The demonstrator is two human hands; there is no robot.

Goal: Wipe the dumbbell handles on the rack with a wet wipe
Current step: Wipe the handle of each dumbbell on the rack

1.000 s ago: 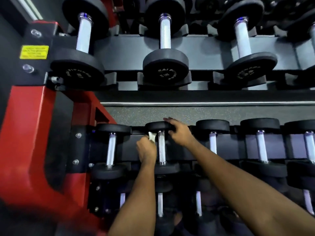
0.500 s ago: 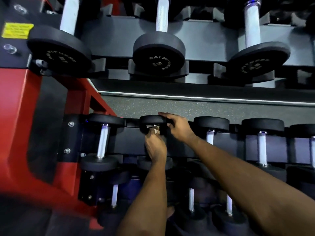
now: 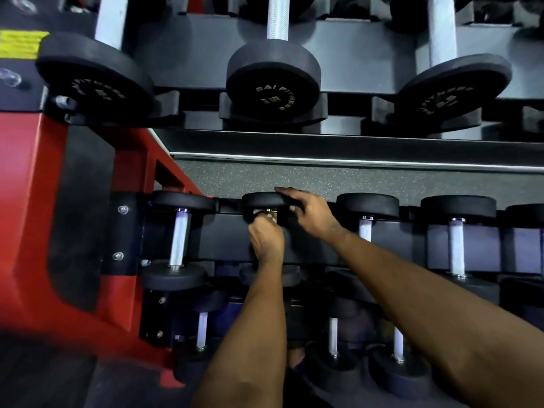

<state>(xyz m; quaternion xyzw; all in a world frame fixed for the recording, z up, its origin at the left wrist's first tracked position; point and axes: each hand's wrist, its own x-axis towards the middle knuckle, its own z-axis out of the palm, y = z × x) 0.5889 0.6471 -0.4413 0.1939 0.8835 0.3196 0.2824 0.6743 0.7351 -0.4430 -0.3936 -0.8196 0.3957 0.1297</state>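
Observation:
On the middle tier of the rack, the second dumbbell from the left (image 3: 263,199) has its handle hidden under my left hand (image 3: 266,238). That hand grips the handle near its far end, with a bit of white wet wipe (image 3: 258,212) showing at the fingertips. My right hand (image 3: 309,212) holds the far black head of the same dumbbell, fingers curled over its top edge. The neighbouring dumbbell on the left (image 3: 179,237) shows a bare chrome handle.
A red rack upright (image 3: 32,216) stands at the left. The top tier carries large black dumbbells (image 3: 273,81) overhead. More dumbbells (image 3: 456,245) fill the middle tier to the right, and smaller ones (image 3: 334,337) sit on the lowest tier beneath my arms.
My left hand has slid with the wipe along the handle from its middle toward the far head. My right hand has stayed on the far head. The view has tilted down slightly.

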